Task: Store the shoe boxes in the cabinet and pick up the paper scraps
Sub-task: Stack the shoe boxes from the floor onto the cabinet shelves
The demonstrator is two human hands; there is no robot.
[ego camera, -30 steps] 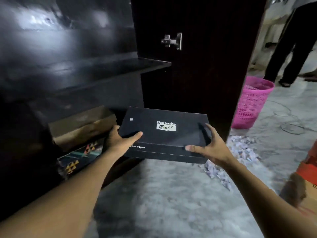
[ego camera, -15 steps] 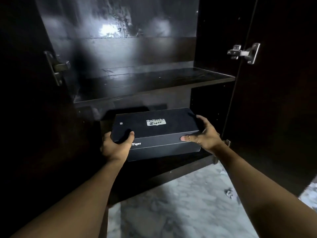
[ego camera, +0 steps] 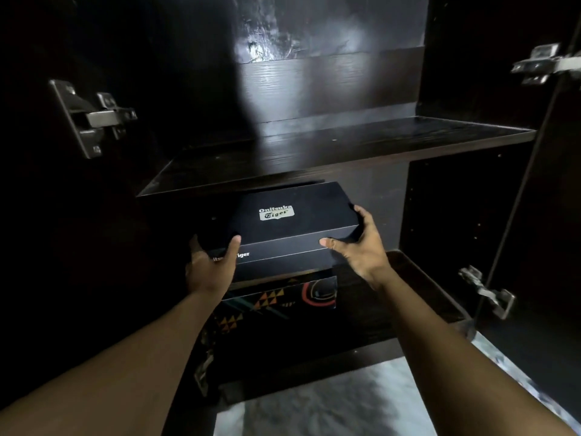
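Note:
A black shoe box point(ego camera: 289, 225) with a white Onitsuka Tiger label sits inside the dark cabinet's lower compartment, under the middle shelf point(ego camera: 345, 143). It lies on top of a patterned shoe box point(ego camera: 283, 297) with orange triangles and a red ring. My left hand point(ego camera: 210, 265) grips the black box's near left corner, thumb on the lid. At the box's right end my right hand point(ego camera: 358, 247) holds it, fingers curled round the side. No paper scraps are in view.
Both cabinet doors stand open, with metal hinges at the left point(ego camera: 94, 118) and the right point(ego camera: 544, 62). The cabinet's bottom board point(ego camera: 408, 297) has bare space right of the boxes. Pale marble floor point(ego camera: 330, 404) lies below the cabinet.
Both hands have carried the black box forward into the lower compartment and onto the patterned box. The view has come closer to the cabinet.

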